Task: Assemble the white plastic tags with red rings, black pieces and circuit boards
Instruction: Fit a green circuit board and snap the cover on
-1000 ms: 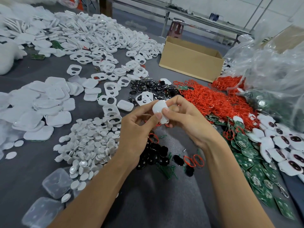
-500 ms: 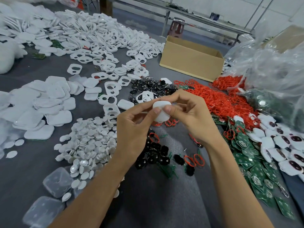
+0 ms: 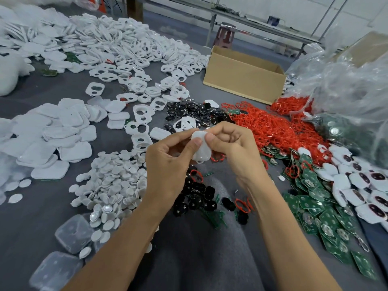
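Note:
Both hands hold one white plastic tag (image 3: 201, 151) above the grey table. My left hand (image 3: 168, 164) pinches its left edge with the thumb on top. My right hand (image 3: 233, 148) pinches its upper right edge, fingers curled round it. Just below the hands lie black pieces (image 3: 199, 196) with a few loose red rings (image 3: 241, 204). A big heap of red rings (image 3: 273, 127) lies to the right. Green circuit boards (image 3: 323, 208) spread at the lower right.
White tag frames (image 3: 142, 114) and flat white covers (image 3: 52, 133) fill the left and back. White round discs (image 3: 111, 185) pile at lower left, next to clear plastic cases (image 3: 73, 234). A cardboard box (image 3: 241, 78) stands behind, a clear plastic bag (image 3: 346, 91) at right, assembled tags (image 3: 367, 185) beyond the boards.
Both hands lifted slightly and shifted their pinch on the white tag, turning it a little. Nothing on the table moved.

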The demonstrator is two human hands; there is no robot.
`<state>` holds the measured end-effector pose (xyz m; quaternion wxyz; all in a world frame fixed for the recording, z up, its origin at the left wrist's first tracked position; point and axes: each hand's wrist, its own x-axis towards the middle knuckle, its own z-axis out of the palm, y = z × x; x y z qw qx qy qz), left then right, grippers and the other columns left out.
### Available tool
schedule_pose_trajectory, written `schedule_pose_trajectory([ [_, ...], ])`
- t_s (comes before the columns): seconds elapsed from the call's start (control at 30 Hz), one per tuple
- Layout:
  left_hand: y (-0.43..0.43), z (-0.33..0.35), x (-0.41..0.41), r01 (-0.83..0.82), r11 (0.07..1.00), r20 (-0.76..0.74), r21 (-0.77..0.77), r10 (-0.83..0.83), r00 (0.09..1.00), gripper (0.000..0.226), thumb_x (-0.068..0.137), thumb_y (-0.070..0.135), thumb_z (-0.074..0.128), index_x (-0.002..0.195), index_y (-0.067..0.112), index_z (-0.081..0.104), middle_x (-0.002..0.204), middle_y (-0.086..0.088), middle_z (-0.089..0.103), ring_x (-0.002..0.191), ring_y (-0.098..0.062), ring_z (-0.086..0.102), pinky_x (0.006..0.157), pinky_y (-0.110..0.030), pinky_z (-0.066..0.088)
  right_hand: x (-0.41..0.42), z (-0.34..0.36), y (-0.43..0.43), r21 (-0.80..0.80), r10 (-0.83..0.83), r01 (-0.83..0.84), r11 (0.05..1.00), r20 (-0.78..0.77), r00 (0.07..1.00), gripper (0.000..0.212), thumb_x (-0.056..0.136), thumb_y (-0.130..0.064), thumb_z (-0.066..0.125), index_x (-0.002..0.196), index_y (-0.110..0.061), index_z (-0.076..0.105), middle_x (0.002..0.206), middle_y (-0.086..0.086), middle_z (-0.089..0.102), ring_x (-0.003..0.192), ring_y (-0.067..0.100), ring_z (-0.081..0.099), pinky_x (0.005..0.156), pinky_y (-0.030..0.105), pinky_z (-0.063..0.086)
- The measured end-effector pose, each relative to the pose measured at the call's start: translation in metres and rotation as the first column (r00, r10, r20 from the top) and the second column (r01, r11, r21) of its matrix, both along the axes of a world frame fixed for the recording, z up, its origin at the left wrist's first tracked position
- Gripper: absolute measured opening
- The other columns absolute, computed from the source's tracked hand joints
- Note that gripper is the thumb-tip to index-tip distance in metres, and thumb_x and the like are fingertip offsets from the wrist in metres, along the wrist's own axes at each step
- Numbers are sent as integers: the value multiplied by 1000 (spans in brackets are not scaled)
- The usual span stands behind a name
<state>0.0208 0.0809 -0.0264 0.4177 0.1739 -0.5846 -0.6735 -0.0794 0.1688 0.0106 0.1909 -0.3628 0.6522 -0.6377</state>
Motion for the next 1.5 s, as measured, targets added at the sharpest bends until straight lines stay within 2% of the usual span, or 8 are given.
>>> schedule_pose_trajectory([
  [0.13,0,1,-1,89,995,-35,36,-88,996,45,75,1,79,111,25,69,93,14,76,85,-2,71,73,-13,54,-6,1,4,-16,-64,66,998,106,992,12,93,-1,55,82,0,60,64,14,60,50,17,50,52,25,43],
  [0.33,-2,0,-1,9,1000,-12,-24,-9,1000,24,82,2,74,97,21,75,88,12,76,80,-2,72,70,-10,52,-14,1,9,-3,49,-49,999,188,981,14,95,3,50,100,-4,61,77,5,73,64,16,68,61,24,55],
  [0.57,-5,-3,-3,8,991,-17,137,-6,1000,17,87,1,69,95,14,76,84,0,77,76,-16,74,63,-22,58,-15,3,12,299,132,-26,954,-341,931,47,73,-2,80,116,-17,67,107,5,70,78,36,66,78,49,55],
  [0.77,-5,-1,-3,119,959,-76,257,-103,992,20,91,-1,62,96,14,75,84,-3,77,76,-15,73,65,-21,58,-16,-5,9,263,144,-58,963,-320,937,37,78,-12,78,113,-23,71,90,22,68,66,22,46,64,50,48],
  [0.83,-6,-2,-3,178,936,-111,305,-151,982,23,92,-3,57,100,11,73,87,-5,77,80,-15,73,68,-22,58,-17,-8,8,235,129,-68,970,-257,958,37,78,-19,77,114,-27,70,81,29,63,65,22,40,60,44,40],
  [0.97,-7,-1,-2,273,904,-159,327,-233,960,29,89,-7,57,107,10,71,98,-8,76,91,-17,72,76,-25,58,-15,-8,9,146,129,-110,983,-131,983,36,79,-9,74,114,-17,69,72,3,69,58,8,54,55,20,45],
  [1.2,-2,0,-3,120,970,-90,210,-103,991,26,82,-7,68,95,15,73,81,6,76,79,-3,71,69,-13,53,-12,-6,5,73,148,-154,985,78,986,24,85,10,61,107,6,55,77,10,70,70,22,69,69,36,61],
  [1.5,-3,-3,-3,43,992,35,115,-48,998,19,82,7,74,92,23,76,97,1,76,91,-9,71,78,-17,54,-7,-8,4,201,222,-211,957,-34,974,21,84,9,63,105,7,56,77,6,64,64,7,62,60,16,49],
])
